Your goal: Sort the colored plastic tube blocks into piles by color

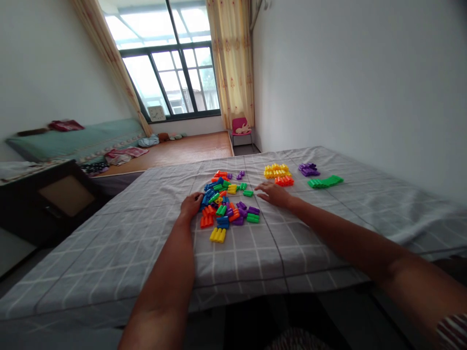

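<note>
A mixed pile of plastic pieces in blue, green, orange, purple and yellow lies mid-table. My left hand (191, 205) rests at the pile's left edge, fingers against the blue pieces (207, 197); whether it grips one is unclear. To the right of the pile, my right hand (272, 193) is low over the cloth with its fingers apart, holding nothing. A green piece (248, 193) lies just left of its fingertips. Beyond it sit grouped yellow pieces (277, 170) and orange pieces (284, 181). Farther right are purple pieces (309, 169) and a green row (326, 182).
A grey checked cloth (146, 243) covers the table. Behind it stands a bed (189, 146) with clothes on its left side. A dark cabinet (44, 204) is at the left, a pink chair (241, 127) by the curtain, and a white wall at the right.
</note>
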### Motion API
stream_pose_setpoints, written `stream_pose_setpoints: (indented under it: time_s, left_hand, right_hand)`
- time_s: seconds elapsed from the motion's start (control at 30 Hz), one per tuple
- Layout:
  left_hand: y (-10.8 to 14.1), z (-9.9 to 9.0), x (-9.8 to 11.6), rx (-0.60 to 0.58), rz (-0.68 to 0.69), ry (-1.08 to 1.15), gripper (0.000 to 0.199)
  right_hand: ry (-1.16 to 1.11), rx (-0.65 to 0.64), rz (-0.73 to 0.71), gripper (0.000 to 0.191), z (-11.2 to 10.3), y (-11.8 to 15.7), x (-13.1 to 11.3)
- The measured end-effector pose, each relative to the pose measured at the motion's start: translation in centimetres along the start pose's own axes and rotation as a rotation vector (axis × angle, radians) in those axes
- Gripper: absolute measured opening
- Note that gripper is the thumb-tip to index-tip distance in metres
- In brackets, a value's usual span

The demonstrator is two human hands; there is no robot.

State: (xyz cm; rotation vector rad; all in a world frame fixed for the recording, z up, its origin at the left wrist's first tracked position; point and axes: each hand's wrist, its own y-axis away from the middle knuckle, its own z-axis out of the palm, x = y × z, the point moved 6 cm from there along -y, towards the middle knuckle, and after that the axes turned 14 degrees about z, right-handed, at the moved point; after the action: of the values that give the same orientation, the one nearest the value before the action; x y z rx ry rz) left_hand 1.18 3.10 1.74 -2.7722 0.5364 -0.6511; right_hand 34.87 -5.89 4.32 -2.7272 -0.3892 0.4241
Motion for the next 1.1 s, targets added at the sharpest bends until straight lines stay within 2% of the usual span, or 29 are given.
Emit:
stream_pose_setpoints:
  time_s: [0.1, 0.17, 0.23, 0.3, 0.43, 0.53, 0.6, 0.67, 0.77, 0.83, 0.9, 1.1]
  left_hand:
    - [0.1, 0.1, 0.1, 0.007, 0.019, 0.012, 0.037]
    - [0.1, 0.0, 0.0, 0.010, 0.012, 0.012, 0.037]
    - [0.2, -0.1, 0.0, 0.007, 0.003, 0.005, 0.037]
    - [0.1, -0.2, 0.0, 0.002, 0.003, -0.007, 0.038]
    - [-0.1, -0.2, 0.0, -0.018, -0.008, -0.022, 0.038]
    - [-0.2, -0.2, -0.1, -0.029, -0.018, -0.041, 0.039]
    - [-0.4, -0.2, -0.2, -0.030, -0.014, -0.050, 0.039]
    - [-0.4, -0.2, -0.4, -0.033, -0.011, -0.059, 0.040]
    - [-0.5, -0.2, -0.6, -0.028, 0.000, -0.079, 0.040]
    - [-0.6, -0.3, -0.6, -0.025, 0.013, -0.082, 0.039]
    - [-0.6, -0.4, -0.6, -0.023, 0.016, -0.081, 0.039]
    - [-0.6, -0.4, -0.7, -0.033, 0.004, -0.071, 0.039]
  right_hand:
    - [0.009, -0.085, 0.078, 0.034, 2.6, -1.8, -2.0]
    - [-0.022, -0.104, 0.090, 0.034, 3.4, -2.5, -2.5]
    - [-0.102, -0.070, 0.108, 0.030, 3.2, -2.8, -2.3]
    - [-0.164, -0.008, 0.154, 0.028, 2.0, -2.8, -1.0]
    - [-0.162, 0.097, 0.263, 0.029, -2.5, -1.9, 4.1]
    - [-0.125, 0.234, 0.397, 0.031, -6.8, 0.2, 10.8]
    - [-0.052, 0.425, 0.562, 0.031, -9.3, 2.9, 16.1]
    - [0.019, 0.517, 0.693, 0.030, -10.3, 5.9, 20.8]
    - [0.071, 0.511, 0.828, 0.032, -9.8, 9.5, 25.7]
    - [0.074, 0.452, 0.905, 0.033, -9.1, 10.9, 27.5]
    - [0.076, 0.393, 0.954, 0.034, -8.5, 11.5, 28.1]
    - [0.133, 0.309, 0.988, 0.036, -8.6, 11.1, 26.6]
